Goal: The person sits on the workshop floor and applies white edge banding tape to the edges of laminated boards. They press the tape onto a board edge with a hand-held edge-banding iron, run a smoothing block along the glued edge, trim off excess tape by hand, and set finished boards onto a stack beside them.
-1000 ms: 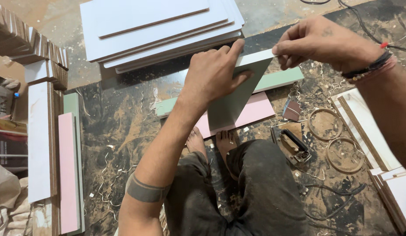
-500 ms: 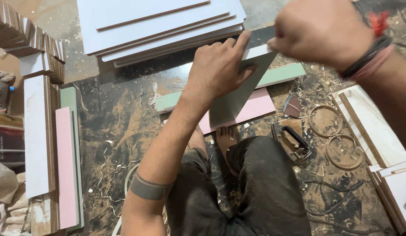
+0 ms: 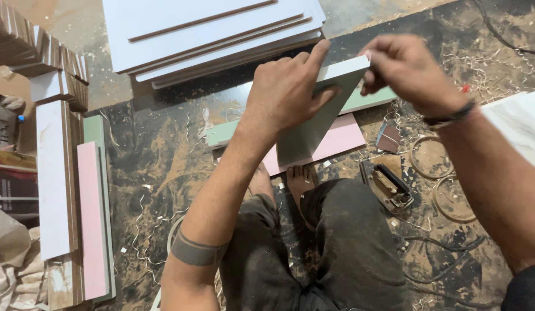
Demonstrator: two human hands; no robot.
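Flanking both hands: white boards (image 3: 215, 34), iron (image 3: 387, 185).

floor (image 3: 158, 155) | shavings (image 3: 140, 207) | white boards (image 3: 215, 34) | pink strip (image 3: 91, 219)

Hands (image 3: 348, 80) on green panel (image 3: 313, 124) (tilted)

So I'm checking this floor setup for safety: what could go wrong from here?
The grey-green board stands tilted on edge, steadied only by the left hand and right hand; it could slip onto the bare foot just below. The metal hand tool and the shavings lying close by might also cut the foot.
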